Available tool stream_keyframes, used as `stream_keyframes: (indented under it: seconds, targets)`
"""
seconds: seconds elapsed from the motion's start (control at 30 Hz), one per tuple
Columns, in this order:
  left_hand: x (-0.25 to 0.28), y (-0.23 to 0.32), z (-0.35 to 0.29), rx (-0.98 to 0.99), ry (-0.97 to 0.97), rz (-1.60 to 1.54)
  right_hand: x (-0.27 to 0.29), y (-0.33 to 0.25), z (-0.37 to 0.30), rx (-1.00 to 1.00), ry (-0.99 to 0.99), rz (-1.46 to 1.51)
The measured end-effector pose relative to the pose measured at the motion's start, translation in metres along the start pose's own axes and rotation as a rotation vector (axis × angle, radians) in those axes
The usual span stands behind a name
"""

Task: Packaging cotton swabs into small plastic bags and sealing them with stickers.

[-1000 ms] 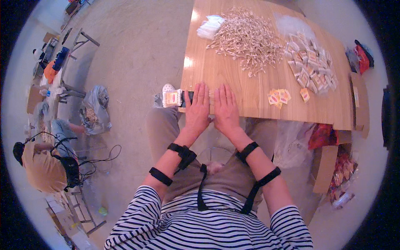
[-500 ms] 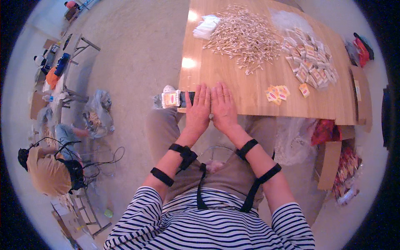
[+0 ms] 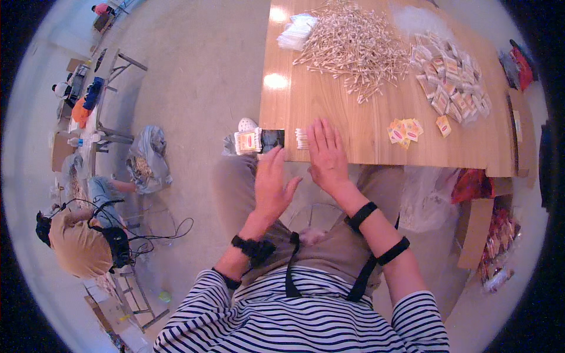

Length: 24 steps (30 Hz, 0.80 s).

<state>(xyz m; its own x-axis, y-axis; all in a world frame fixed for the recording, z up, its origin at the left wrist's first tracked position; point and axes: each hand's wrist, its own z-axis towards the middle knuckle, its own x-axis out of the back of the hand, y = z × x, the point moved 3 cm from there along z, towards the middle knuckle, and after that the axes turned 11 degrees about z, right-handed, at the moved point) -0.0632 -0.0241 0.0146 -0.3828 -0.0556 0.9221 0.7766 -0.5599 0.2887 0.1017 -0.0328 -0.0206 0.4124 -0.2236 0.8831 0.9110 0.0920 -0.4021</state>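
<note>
A short row of cotton swabs [image 3: 302, 139] lies side by side at the table's near edge. My right hand [image 3: 327, 154] rests against the right side of that row, its fingers stretched out. Just off the edge, my left hand [image 3: 272, 185] is open and holds nothing, thumb apart, with its fingertips close to a black patch [image 3: 272, 140] on the table corner. Left of this patch sits a packet of swabs [image 3: 248, 142] with a yellow and white card in front.
A large heap of loose swabs [image 3: 356, 50] covers the far part of the table [image 3: 353, 132]. White plastic sleeves [image 3: 297, 32] lie at its left, filled packets [image 3: 453, 79] at its right. Several small printed cards [image 3: 405, 130] are nearer. Cardboard boxes [image 3: 475, 232] stand right; another person [image 3: 82, 241] sits left.
My left hand has come away from the row of swabs and drawn back toward me, uncovering the row and the black patch. My right hand stays beside the row.
</note>
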Motion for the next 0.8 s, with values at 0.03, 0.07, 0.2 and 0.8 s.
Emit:
stream_keyframes:
  seconds: [0.03,0.07,0.2,0.8]
  targets:
    - [0.007,-0.007,-0.010,0.039,0.061,-0.028,0.002,-0.001,0.001,-0.005,-0.004,0.006]
    - [0.003,-0.022,-0.017,0.210,0.032,-0.152,0.002,0.000,0.000,-0.010,-0.007,0.011]
    - [-0.028,-0.086,-0.032,0.894,-0.083,-0.852,0.001,-0.002,0.002,-0.001,0.019,0.023]
    - [-0.106,-0.144,0.031,1.221,0.123,-2.002,0.002,-0.005,0.004,0.001,-0.012,-0.006]
